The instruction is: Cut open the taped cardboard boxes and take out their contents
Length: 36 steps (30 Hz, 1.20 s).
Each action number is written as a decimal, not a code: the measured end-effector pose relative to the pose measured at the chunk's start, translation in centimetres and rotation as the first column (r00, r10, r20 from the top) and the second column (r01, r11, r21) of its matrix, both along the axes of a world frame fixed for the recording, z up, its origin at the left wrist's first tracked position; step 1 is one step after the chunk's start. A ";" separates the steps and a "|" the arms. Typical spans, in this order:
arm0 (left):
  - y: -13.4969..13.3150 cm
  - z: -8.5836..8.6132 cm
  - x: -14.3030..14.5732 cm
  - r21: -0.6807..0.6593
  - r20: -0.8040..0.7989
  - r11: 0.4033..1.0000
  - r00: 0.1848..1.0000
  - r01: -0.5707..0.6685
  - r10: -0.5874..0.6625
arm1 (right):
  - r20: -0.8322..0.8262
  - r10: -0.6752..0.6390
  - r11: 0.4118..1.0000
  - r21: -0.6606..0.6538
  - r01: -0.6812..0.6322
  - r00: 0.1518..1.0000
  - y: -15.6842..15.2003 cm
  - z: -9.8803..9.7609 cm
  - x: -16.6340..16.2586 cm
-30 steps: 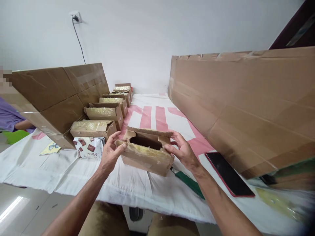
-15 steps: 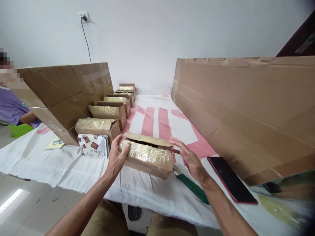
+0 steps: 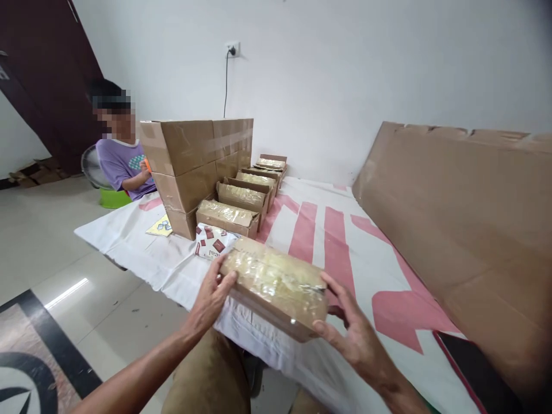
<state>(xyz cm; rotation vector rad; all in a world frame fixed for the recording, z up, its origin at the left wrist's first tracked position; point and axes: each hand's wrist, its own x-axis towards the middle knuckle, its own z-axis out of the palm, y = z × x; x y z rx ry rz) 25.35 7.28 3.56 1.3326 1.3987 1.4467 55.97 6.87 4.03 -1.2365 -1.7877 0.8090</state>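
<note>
I hold a small cardboard box [image 3: 276, 284] with its flaps closed and shiny tape across the top, lifted just above the table's near edge. My left hand [image 3: 211, 299] grips its left end, fingers curled over the top. My right hand [image 3: 349, 333] wraps the right end from below, thumb on the near face. A white packet with brown squares [image 3: 213, 240] lies just beyond the box.
A row of several similar taped boxes [image 3: 241, 198] runs back along stacked large cartons [image 3: 190, 158]. A big flat cardboard sheet [image 3: 466, 218] leans at right. A white cloth with pink stripes [image 3: 328, 230] covers the table. A person in purple [image 3: 121, 164] sits at far left. A dark phone [image 3: 474, 362] lies near right.
The box's flaps went from open to closed. I have lifted it off the cloth toward me with both hands. My view swung left, bringing the seated person into sight.
</note>
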 end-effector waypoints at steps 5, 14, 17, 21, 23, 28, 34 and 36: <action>-1.9 -0.1 -7.9 -0.008 -0.041 0.975 0.975 -0.221 0.220 | -0.068 0.156 0.988 0.033 -0.154 0.985 1.2 1.2 -9.5; -5.1 0.9 -11.7 -0.091 0.007 0.932 0.936 -0.350 0.353 | -0.066 0.240 0.970 0.046 -0.237 0.969 1.0 2.9 -12.5; -4.8 0.9 -13.6 -0.060 -0.030 0.897 0.899 -0.438 0.437 | -0.097 0.255 0.966 0.070 -0.249 0.962 1.1 1.6 -15.2; -1.9 -0.2 -15.5 0.034 -0.055 0.883 0.881 -0.468 0.469 | -0.112 0.237 0.970 0.083 -0.229 0.965 3.2 0.1 -19.0; -0.1 -1.0 -15.5 0.076 -0.031 0.883 0.884 -0.464 0.467 | -0.119 0.228 0.972 0.082 -0.220 0.966 4.4 -0.5 -19.6; 1.9 -3.6 -15.0 0.097 0.094 0.881 0.885 -0.464 0.456 | -0.209 0.182 0.983 0.037 -0.179 0.961 6.5 -1.9 -18.0; -0.8 -7.8 -13.9 0.037 0.013 0.878 0.879 -0.477 0.477 | -0.157 0.036 0.992 -0.113 -0.054 0.987 11.3 -3.3 -17.8; -1.8 -8.7 -12.9 0.024 -0.037 0.880 0.880 -0.474 0.474 | -0.129 0.051 0.990 -0.124 -0.067 0.990 13.2 -3.8 -18.8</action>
